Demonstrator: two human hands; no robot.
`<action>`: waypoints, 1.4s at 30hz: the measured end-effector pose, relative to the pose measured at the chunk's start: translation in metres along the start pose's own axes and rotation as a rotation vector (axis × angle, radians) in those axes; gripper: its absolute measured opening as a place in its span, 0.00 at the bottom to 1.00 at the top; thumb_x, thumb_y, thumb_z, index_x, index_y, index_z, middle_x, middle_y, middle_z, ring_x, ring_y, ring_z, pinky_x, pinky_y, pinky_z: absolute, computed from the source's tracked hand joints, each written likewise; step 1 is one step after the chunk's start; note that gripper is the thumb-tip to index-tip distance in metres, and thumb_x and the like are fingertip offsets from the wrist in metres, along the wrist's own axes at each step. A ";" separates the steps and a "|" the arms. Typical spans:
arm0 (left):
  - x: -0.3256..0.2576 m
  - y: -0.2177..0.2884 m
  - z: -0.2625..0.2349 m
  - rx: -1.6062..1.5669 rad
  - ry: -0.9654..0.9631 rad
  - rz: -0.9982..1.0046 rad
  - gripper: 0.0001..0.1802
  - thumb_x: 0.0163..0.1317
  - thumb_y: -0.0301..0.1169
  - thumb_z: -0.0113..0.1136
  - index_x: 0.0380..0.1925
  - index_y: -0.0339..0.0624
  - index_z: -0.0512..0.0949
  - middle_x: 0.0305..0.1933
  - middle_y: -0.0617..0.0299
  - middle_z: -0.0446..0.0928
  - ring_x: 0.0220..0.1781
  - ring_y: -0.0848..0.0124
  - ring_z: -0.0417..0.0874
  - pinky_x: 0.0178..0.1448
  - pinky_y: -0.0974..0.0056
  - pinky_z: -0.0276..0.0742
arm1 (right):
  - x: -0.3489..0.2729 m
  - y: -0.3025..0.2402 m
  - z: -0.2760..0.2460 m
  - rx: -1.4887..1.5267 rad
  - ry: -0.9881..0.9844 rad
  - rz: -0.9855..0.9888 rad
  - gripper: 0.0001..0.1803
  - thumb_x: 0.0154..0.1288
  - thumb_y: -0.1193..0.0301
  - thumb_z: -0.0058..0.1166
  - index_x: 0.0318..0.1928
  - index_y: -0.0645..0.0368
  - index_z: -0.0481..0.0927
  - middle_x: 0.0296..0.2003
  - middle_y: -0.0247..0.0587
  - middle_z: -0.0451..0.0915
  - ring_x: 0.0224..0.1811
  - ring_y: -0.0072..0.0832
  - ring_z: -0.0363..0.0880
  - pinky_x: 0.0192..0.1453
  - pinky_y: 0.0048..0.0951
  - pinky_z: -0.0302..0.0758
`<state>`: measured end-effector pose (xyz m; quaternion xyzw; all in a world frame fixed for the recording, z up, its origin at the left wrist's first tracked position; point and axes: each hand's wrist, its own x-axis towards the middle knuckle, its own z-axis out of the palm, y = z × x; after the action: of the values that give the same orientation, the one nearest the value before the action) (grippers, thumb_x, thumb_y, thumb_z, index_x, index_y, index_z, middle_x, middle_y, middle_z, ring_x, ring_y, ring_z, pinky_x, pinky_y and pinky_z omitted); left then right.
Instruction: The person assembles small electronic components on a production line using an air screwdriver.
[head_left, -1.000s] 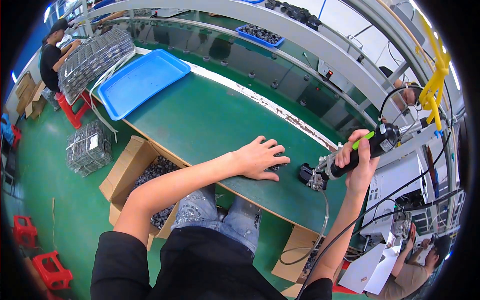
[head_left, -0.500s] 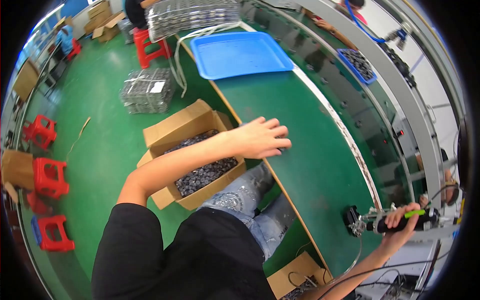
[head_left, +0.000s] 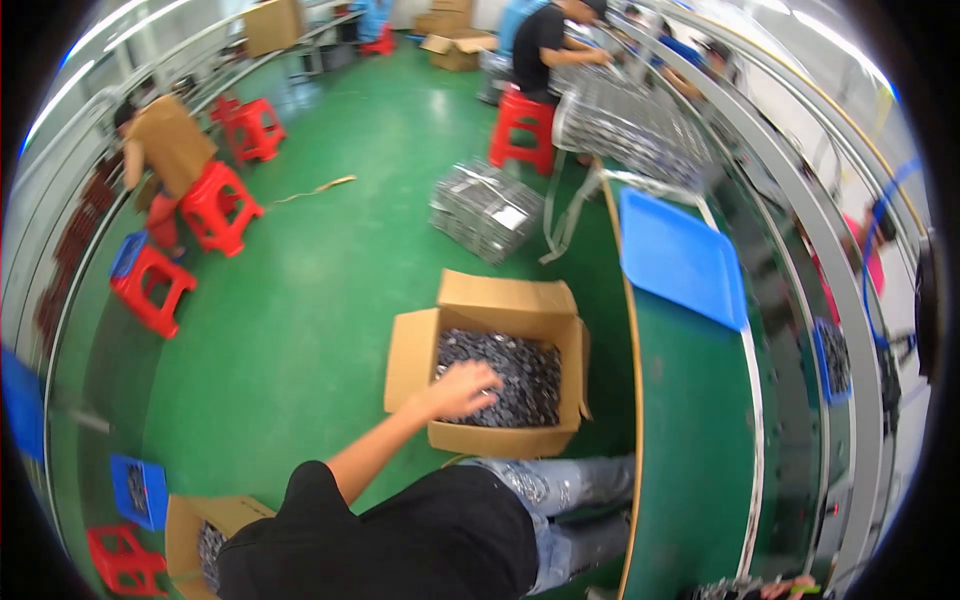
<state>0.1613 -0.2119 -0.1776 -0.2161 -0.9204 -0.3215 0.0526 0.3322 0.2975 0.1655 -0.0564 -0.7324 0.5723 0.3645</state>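
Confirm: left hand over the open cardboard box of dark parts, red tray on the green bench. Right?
No: the tray is blue, not red, per the head view. The rest is right: left hand over the open cardboard box of dark parts, tray on the green bench.

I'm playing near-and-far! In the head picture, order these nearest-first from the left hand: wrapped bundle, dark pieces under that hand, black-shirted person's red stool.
1. Dark pieces: in the box below the left hand.
2. Wrapped bundle: beyond the box.
3. Red stool: farthest back.
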 end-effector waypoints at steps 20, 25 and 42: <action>0.046 0.076 -0.035 -0.280 -0.011 0.164 0.16 0.66 0.33 0.66 0.53 0.45 0.83 0.47 0.55 0.84 0.52 0.55 0.84 0.57 0.53 0.80 | -0.004 0.021 -0.039 -0.282 -0.073 -0.111 0.16 0.79 0.61 0.55 0.53 0.60 0.74 0.29 0.34 0.74 0.32 0.22 0.73 0.42 0.27 0.73; 0.109 0.135 -0.042 -0.275 -0.068 0.363 0.14 0.63 0.25 0.69 0.50 0.40 0.84 0.46 0.55 0.84 0.49 0.58 0.85 0.55 0.57 0.80 | -0.011 0.005 -0.018 -0.118 -0.095 0.034 0.18 0.73 0.64 0.61 0.52 0.64 0.77 0.36 0.41 0.83 0.41 0.29 0.82 0.53 0.32 0.78; 0.424 0.395 0.214 -0.199 -0.109 0.575 0.37 0.53 0.54 0.75 0.55 0.38 0.82 0.49 0.52 0.82 0.53 0.53 0.83 0.57 0.51 0.79 | 0.073 0.067 0.002 -0.011 0.057 -0.181 0.20 0.76 0.60 0.57 0.47 0.68 0.75 0.21 0.41 0.76 0.24 0.28 0.76 0.35 0.30 0.76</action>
<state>-0.0417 0.3503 -0.0211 -0.4886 -0.7871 -0.3698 0.0707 0.2551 0.3554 0.1407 -0.0082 -0.7271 0.5311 0.4349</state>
